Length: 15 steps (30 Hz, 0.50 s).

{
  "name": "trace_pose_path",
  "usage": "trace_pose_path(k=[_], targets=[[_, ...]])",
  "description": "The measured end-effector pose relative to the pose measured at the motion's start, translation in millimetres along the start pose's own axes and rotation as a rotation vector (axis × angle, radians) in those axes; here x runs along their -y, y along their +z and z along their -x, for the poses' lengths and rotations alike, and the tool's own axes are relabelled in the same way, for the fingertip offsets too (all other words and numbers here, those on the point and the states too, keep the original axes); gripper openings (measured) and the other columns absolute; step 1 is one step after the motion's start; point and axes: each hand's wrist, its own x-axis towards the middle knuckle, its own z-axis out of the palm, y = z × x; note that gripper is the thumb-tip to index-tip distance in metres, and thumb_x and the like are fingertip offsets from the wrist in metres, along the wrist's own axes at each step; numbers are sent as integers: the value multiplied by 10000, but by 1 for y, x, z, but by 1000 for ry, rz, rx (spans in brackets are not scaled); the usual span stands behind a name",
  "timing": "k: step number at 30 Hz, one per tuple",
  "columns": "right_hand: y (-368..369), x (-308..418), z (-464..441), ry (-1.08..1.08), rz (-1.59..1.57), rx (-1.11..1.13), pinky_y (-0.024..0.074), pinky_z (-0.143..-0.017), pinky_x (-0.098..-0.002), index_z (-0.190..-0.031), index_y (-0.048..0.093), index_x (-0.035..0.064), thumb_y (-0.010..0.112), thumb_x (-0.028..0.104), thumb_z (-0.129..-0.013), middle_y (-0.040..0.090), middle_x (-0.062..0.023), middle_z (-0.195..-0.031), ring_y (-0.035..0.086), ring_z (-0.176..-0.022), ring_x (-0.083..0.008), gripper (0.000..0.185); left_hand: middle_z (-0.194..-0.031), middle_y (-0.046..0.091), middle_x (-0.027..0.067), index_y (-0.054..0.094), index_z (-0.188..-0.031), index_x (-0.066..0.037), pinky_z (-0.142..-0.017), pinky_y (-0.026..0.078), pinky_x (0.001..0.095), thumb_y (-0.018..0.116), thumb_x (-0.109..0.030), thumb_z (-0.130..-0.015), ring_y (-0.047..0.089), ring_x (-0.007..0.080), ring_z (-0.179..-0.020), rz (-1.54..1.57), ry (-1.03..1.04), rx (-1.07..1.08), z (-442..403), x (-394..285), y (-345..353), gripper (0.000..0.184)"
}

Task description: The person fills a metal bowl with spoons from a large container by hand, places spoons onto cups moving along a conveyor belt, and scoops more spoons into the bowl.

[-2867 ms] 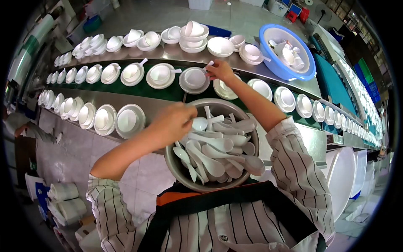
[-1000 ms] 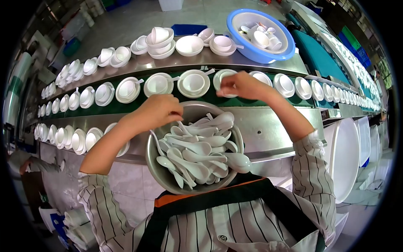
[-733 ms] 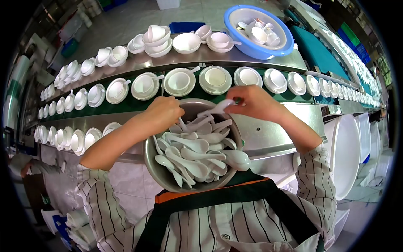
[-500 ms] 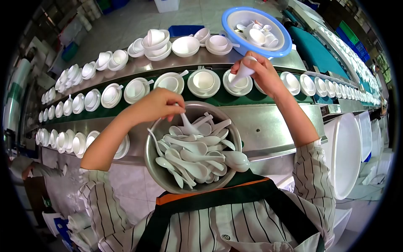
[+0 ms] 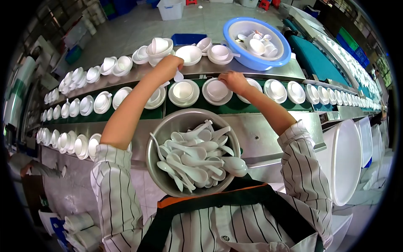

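Along the green belt (image 5: 235,108) we see plates bearing cups, and adding spoons seems the step in hand: the left hand (image 5: 170,67) pinches one spoon (image 5: 179,77) just beyond a plate (image 5: 183,103), while the right hand (image 5: 236,82) curls by the neighbouring cup (image 5: 217,90), whether gripping anything we cannot tell. We judge the next move calls for lowering that spoon clear of the cup. Our metal bowl (image 5: 191,117) brims with loose spoons (image 5: 195,155); the blue tub (image 5: 257,63) holds cups and spoons.

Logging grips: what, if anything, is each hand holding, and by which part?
Left hand: a white spoon, by its handle. Right hand: cannot tell whether it holds anything.
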Motion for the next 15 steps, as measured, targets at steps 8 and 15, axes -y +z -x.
trace_pose_path(k=[8,15], targets=[[-93,78,45,-272,-692,256,493,-821,-392,-949,632,75,674,200,-781,600,-115,-1110,592,-964,-294,213,-830,620,189,538,-1046,-26,-709,477,429,632,-37,-740,605,358,-780,77,107,4,6,-14,55,320],[-101,101,107,-348,-296,76,519,-689,-359,-864,651,95,720,218,-704,626,-90,-1000,631,-830,-266,213,-691,623,125,607,-848,-36,-586,465,363,671,-156,-751,604,264,-615,330,43,335,86,-124,-1,167]])
